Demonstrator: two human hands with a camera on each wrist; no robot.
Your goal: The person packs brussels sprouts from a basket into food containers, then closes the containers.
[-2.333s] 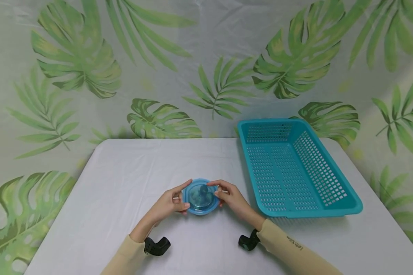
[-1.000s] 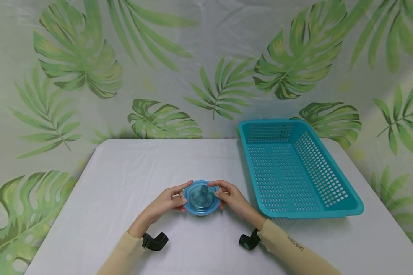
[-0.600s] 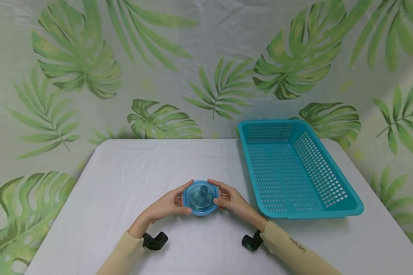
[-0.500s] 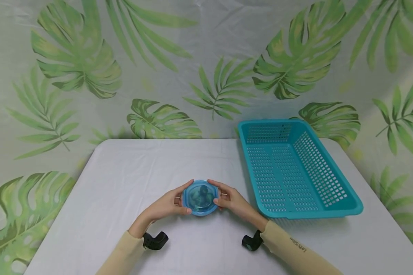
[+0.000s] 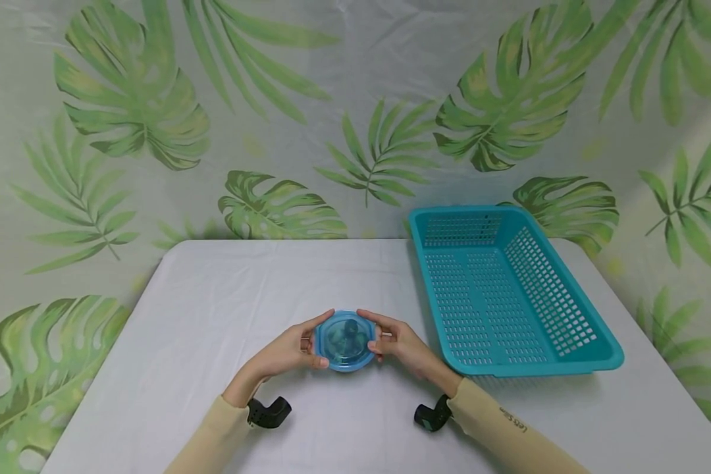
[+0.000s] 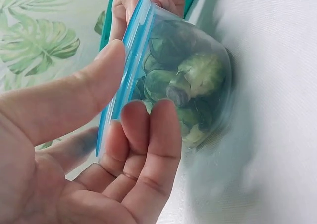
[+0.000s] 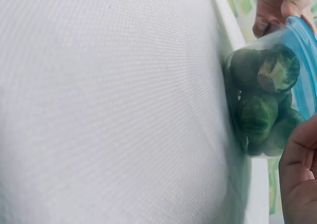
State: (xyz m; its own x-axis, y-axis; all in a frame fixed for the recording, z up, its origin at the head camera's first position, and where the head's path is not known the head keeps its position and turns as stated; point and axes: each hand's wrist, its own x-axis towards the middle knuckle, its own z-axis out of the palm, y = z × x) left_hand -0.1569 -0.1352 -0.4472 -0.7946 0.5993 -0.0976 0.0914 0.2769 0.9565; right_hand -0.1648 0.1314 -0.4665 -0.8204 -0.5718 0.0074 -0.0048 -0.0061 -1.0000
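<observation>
A round clear plastic container (image 7: 262,100) with a blue lid (image 6: 131,65) stands on the white tabletop in front of me, with several Brussels sprouts (image 6: 200,73) inside. In the head view the lid faces up, its see-through middle showing the sprouts darkly. My left hand (image 5: 290,349) grips the lid's left edge, thumb at the front and index finger at the back. In the left wrist view its other fingers curl under the lid beside the container wall. My right hand (image 5: 399,345) holds the right edge, thumb on the rim and index finger along the back.
A turquoise perforated basket (image 5: 557,367) stands on the right of the table, just beyond my right forearm. A leaf-patterned curtain (image 5: 284,131) hangs behind the white-covered table (image 5: 261,283). Both wrists carry black cameras (image 5: 269,413).
The left thumb has slid toward the lid's front edge. The right thumb has moved forward along the rim and the right index finger back to its far edge. The container has barely moved.
</observation>
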